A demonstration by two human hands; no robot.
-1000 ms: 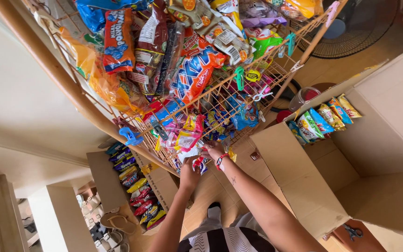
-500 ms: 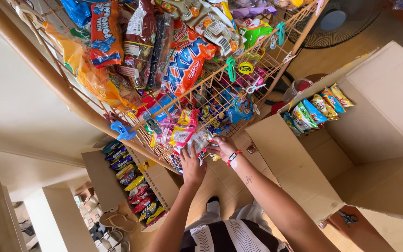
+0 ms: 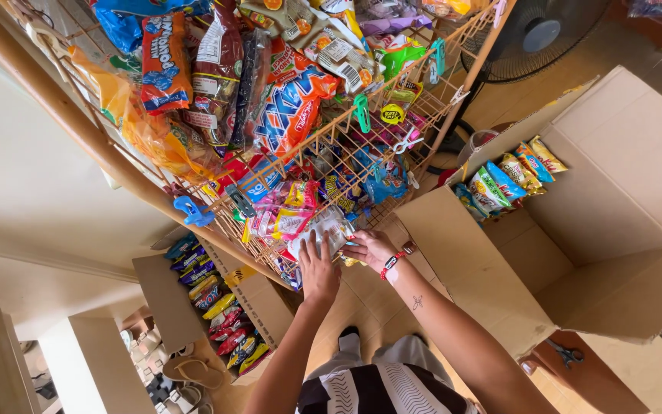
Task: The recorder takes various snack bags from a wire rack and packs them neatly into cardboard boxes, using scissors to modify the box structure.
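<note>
A tan wire rack [image 3: 323, 165] leans in front of me, hung with many bright snack packets on plastic clips. Both my hands are raised to its lower edge. My left hand [image 3: 317, 270] presses its fingers on a clear plastic packet [image 3: 323, 228] with red print. My right hand [image 3: 371, 247], with a red bead bracelet on its wrist, grips the same packet from the right side. Pink and yellow candy packets [image 3: 281, 216] hang just left of it.
A large open cardboard box [image 3: 614, 222] at right holds a row of chip bags [image 3: 509, 178]. A smaller box [image 3: 193, 299] at lower left holds stacked snack packs. A standing fan [image 3: 538, 34] is at top right. Scissors [image 3: 568, 354] lie on a brown surface.
Both hands have risen from below the rack to its lower edge and spread over the clear packet. The view shifted slightly left and down.
</note>
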